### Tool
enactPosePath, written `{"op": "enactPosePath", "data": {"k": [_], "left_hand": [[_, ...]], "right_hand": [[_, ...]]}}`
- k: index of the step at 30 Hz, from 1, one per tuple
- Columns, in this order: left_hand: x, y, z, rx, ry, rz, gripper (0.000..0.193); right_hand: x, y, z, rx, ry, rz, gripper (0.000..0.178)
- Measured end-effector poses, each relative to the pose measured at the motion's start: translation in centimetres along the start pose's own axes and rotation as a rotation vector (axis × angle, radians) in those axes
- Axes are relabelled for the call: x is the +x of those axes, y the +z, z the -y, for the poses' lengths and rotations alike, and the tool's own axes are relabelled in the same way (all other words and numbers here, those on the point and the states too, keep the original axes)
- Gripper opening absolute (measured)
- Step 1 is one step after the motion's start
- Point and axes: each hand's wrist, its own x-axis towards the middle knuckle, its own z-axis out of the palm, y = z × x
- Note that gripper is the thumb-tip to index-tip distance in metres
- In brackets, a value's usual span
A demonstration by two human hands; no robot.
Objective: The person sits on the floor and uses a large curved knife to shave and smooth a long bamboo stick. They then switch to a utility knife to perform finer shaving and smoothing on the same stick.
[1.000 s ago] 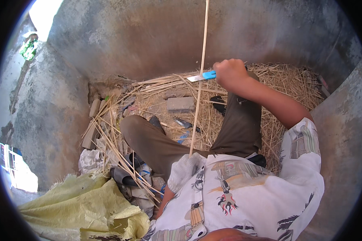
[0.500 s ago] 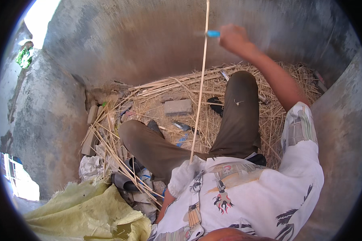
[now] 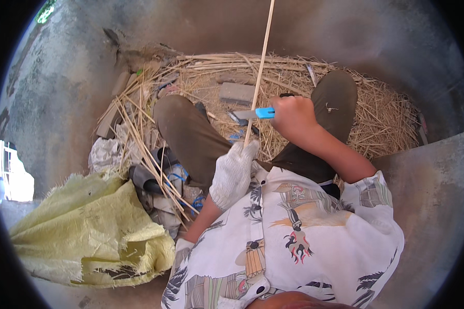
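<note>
My left hand [image 3: 234, 172], in a white knitted glove, is closed round the lower end of a long pale strip [image 3: 263, 56] that looks like bamboo or cane. The strip rises away from me past the top of the view. My bare right hand [image 3: 294, 117] grips a blue-handled utility knife [image 3: 265, 113]. Its blade lies across the strip, a little above the gloved hand; whether it touches the strip I cannot tell. Both hands are in front of my body, between my bent knees.
Shavings and thin strips [image 3: 381, 110] cover the floor ahead. A grey brick [image 3: 237, 93] lies among them. To my left are a yellow woven sack [image 3: 103, 221], several loose strips [image 3: 148, 149] and a dark shoe [image 3: 145, 179]. A curved concrete wall [image 3: 314, 31] surrounds me.
My right hand with the knife has come down along the strip, from far out to near my left hand. The gloved hand has moved up from my lap. The view has tilted.
</note>
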Motion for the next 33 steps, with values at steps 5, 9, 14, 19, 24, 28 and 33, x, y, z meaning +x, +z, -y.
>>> {"op": "enactPosePath", "data": {"k": [5,9,14,19,24,28,33], "left_hand": [[0.2,-0.4,-1.2,0.046,-0.028,-0.031,0.04],[0.8,-0.5,-1.4,0.033,-0.059,0.001,0.036],[0.7,-0.4,-0.9,0.004,-0.037,-0.028,0.035],[-0.3,0.7,-0.5,-0.024,0.012,-0.046,0.045],[0.0,0.5,-0.4,-0.125,0.031,-0.051,0.045],[-0.4,0.7,-0.9,-0.106,0.007,-0.058,0.038],[-0.3,0.6,-1.3,0.007,-0.008,-0.036,0.031]], "right_hand": [[1.6,-0.6,0.2,0.035,0.199,-0.208,0.009],[-1.4,1.5,1.7,0.076,0.096,-0.135,0.009],[-1.2,1.5,1.0,0.141,0.147,-0.138,0.008],[0.7,0.4,-0.5,0.083,0.317,-0.219,0.008],[-3.3,2.5,1.0,0.133,0.051,-0.203,0.006],[-1.1,0.7,-1.0,0.039,0.221,-0.239,0.005],[-1.6,0.3,-0.8,0.0,0.228,-0.2,0.005]]}}
